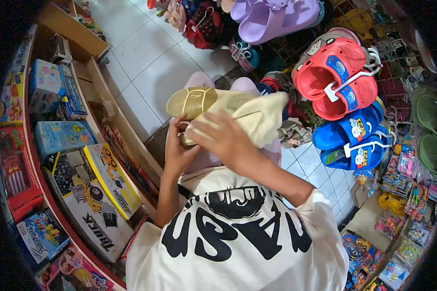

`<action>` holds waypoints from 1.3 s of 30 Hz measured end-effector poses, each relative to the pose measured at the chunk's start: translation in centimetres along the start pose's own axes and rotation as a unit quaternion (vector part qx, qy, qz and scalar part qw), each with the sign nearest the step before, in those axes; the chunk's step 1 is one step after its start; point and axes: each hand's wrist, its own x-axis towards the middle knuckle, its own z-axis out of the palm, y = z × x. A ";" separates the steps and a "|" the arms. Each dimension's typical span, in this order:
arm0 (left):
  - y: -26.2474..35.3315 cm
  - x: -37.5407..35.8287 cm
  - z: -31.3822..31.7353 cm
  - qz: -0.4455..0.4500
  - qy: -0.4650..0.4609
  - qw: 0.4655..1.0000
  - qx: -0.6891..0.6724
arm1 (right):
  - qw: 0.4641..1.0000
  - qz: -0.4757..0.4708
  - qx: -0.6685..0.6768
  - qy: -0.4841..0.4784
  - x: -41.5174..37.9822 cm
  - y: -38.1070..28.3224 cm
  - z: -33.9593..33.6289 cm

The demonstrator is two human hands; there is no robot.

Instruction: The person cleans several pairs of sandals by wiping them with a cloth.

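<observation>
A pair of beige slide sandals (194, 102) with a translucent strap is in front of me, above my lap. My left hand (182, 148) is closed on the near side of the sandals, its fingers partly hidden. Over them my right hand (224, 141) holds a cream cloth (264, 114) that spreads out to the right and covers part of the sandals. The right fingers are slightly blurred, and the cloth hides what lies under the palm.
Boxed toys, including a truck box (99, 213), fill the shelf (99, 92) on my left. To the right hang red clogs (335, 72), blue slippers (352, 138) and lilac sandals (277, 22). Small packaged goods (408, 194) line the far right. White floor tiles (150, 63) show ahead.
</observation>
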 end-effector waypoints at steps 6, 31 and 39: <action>0.4 0.3 -0.5 0.014 -0.045 0.999 0.000 | 0.991 -0.008 0.020 -0.129 -1.4 0.5 0.5; 10.7 12.2 8.1 0.344 -0.558 0.595 0.465 | 0.931 0.317 0.171 0.062 -9.9 2.6 -12.1; 10.2 15.2 10.7 0.431 -0.553 0.528 0.480 | 0.925 0.315 0.192 0.089 -11.7 2.6 -12.2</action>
